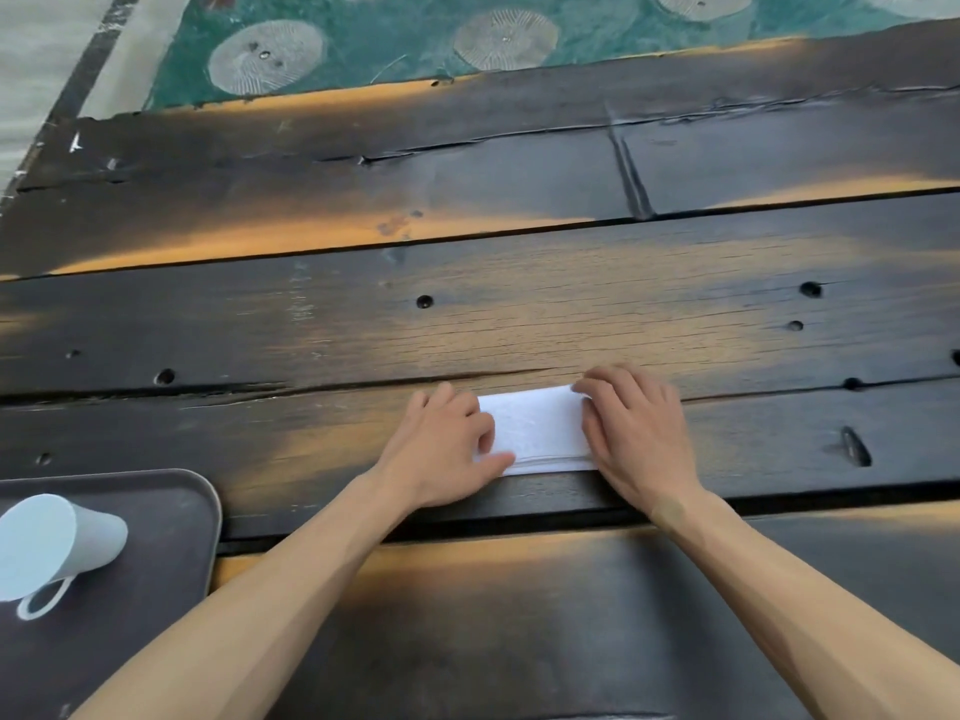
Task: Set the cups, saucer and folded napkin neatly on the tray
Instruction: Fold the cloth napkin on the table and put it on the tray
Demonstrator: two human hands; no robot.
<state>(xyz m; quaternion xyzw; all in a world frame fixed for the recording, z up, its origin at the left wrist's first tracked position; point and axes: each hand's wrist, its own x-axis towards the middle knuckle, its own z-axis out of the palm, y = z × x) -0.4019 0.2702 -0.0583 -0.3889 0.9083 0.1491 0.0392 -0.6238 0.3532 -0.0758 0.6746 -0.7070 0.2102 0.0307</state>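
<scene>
— What are we working on here?

— We have a table (pixel 519 314) of wide dark planks, the stain worn to bare orange-brown wood in patches, with long cracks between the boards and several small round holes. Beyond its far edge we see a teal floor covering (pixel 395 39) with pale round ribbed patterns.

— And our hands?

— Both lie on the white folded napkin (pixel 537 428), which sits flat on the planks near the middle. Our left hand (pixel 447 449) covers its left end, fingers bent over the edge and thumb along the near side. Our right hand (pixel 631 433) rests on its right end, fingers bent down on the far corner. Whether either hand pinches the paper or only presses it, we cannot tell.

— The tray?

— The dark brown tray (pixel 171 517) is at our lower left, well apart from the napkin. A pale blue cup (pixel 57 543) stands on it, handle toward us.
</scene>
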